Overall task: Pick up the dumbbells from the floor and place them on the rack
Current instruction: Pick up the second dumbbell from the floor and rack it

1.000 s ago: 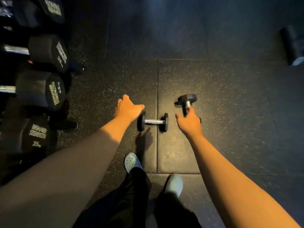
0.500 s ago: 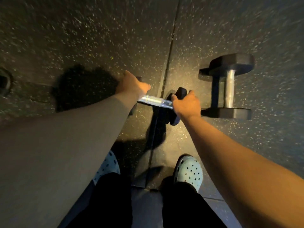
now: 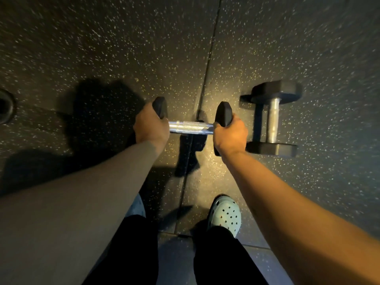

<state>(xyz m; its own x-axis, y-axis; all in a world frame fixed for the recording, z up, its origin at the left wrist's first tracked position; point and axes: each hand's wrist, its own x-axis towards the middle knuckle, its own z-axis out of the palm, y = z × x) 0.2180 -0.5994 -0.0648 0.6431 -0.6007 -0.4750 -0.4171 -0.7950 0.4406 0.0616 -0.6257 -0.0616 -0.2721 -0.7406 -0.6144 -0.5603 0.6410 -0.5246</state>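
Observation:
A small dumbbell [image 3: 190,127] with a chrome handle and black hex heads lies crosswise in front of me, low over the speckled rubber floor. My left hand [image 3: 151,126] grips its left head and my right hand [image 3: 230,134] grips its right head. A second dumbbell [image 3: 272,120] of the same kind lies on the floor just right of my right hand, its handle pointing away from me. The rack is out of view.
A floor-tile seam [image 3: 207,64] runs away from me between my hands. A dark round object [image 3: 5,108] sits at the left edge. My two feet in pale clogs [image 3: 224,214] stand below the dumbbell.
The view has dropped close to the floor and the rack has left the frame. Both hands have closed on the heads of the small dumbbell, the right one having left the second dumbbell.

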